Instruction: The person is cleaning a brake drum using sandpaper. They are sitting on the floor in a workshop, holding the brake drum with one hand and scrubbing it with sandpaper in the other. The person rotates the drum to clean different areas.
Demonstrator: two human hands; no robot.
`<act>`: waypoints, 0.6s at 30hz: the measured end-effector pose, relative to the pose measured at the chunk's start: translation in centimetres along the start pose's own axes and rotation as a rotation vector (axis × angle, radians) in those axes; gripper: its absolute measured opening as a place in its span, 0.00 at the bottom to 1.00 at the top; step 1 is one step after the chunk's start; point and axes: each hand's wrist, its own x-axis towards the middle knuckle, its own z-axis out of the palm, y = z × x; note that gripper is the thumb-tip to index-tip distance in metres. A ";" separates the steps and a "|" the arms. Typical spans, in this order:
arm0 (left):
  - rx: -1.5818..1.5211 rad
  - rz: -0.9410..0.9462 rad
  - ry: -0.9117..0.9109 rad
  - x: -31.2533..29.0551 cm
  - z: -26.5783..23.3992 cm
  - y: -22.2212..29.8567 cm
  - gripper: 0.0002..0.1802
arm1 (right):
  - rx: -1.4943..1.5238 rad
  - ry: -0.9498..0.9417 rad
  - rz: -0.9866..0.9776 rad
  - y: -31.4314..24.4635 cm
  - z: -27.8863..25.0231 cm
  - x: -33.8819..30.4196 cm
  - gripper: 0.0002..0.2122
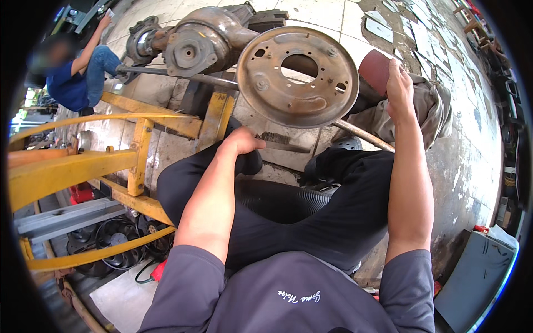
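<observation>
A round, rust-stained brake backing plate point(300, 114) with a large centre hole stands in front of me, tilted toward me. My left hand point(242, 141) is closed round one end of a wire brush point(286, 146), its dark bristles turned up toward the plate. The brush is below the plate's lower left edge, apart from it. To the right of the plate, my right hand point(399, 91) pinches a reddish-brown sheet of sandpaper point(375, 71) between thumb and fingers. The sheet is slightly curved and close to the plate's right rim.
A rusty axle housing point(214, 33) lies behind the plate, with a metal rod point(363, 135) running beneath it. A yellow steel frame point(72, 172) takes up the left side. A crumpled grey-brown cloth point(430, 108) lies under my right wrist. Another person point(72, 80) crouches at far left.
</observation>
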 end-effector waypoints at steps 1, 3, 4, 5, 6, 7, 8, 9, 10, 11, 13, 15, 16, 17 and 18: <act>0.024 0.010 0.001 -1.2 -0.6 0.2 0.27 | -0.015 -0.007 -0.004 -0.1 0.1 -0.3 0.24; 0.068 0.030 0.007 -3.6 -1.9 0.5 0.25 | -0.059 -0.028 0.002 -1.0 0.3 -1.4 0.24; 0.081 0.030 -0.002 -4.8 -2.8 0.9 0.27 | -0.046 -0.027 -0.012 -1.2 0.4 -1.6 0.24; 0.086 0.049 -0.012 -6.3 -4.0 1.7 0.27 | -0.033 -0.025 -0.026 -1.3 0.5 -1.8 0.23; 0.090 0.072 -0.024 -7.6 -5.3 2.6 0.27 | -0.024 -0.031 -0.029 -1.2 0.3 -1.8 0.23; 0.093 0.096 -0.036 -8.5 -6.2 2.9 0.28 | -0.014 -0.036 -0.032 -0.8 0.0 -1.6 0.23; 0.058 0.177 0.005 -9.2 -7.1 2.6 0.24 | 0.000 -0.046 -0.037 -0.5 -0.1 -1.3 0.23; -0.005 0.193 0.022 -9.8 -8.0 2.8 0.22 | 0.018 -0.029 -0.032 -0.2 -0.4 -1.0 0.23; -0.068 0.210 0.038 -10.6 -9.1 3.2 0.20 | 0.037 -0.012 -0.027 0.1 -0.7 -0.8 0.22; -0.137 0.220 0.062 -11.9 -10.1 3.6 0.19 | 0.058 -0.008 -0.024 -0.4 -0.4 -1.1 0.22; -0.336 0.387 0.158 -12.5 -11.8 3.0 0.14 | 0.218 0.000 0.126 -1.4 0.8 -1.6 0.16; -0.364 0.484 0.222 -12.7 -13.5 3.8 0.13 | 0.172 -0.054 0.050 -1.2 2.2 -0.2 0.15; -0.412 0.517 0.239 -12.5 -14.1 4.0 0.13 | 0.183 -0.113 0.052 -1.1 3.5 0.2 0.15; -0.464 0.545 0.254 -12.1 -14.2 3.9 0.13 | 0.190 -0.174 0.059 -1.3 5.5 0.0 0.15; -0.518 0.582 0.261 -11.5 -14.4 3.9 0.14 | 0.209 -0.245 0.057 -1.1 7.2 0.6 0.15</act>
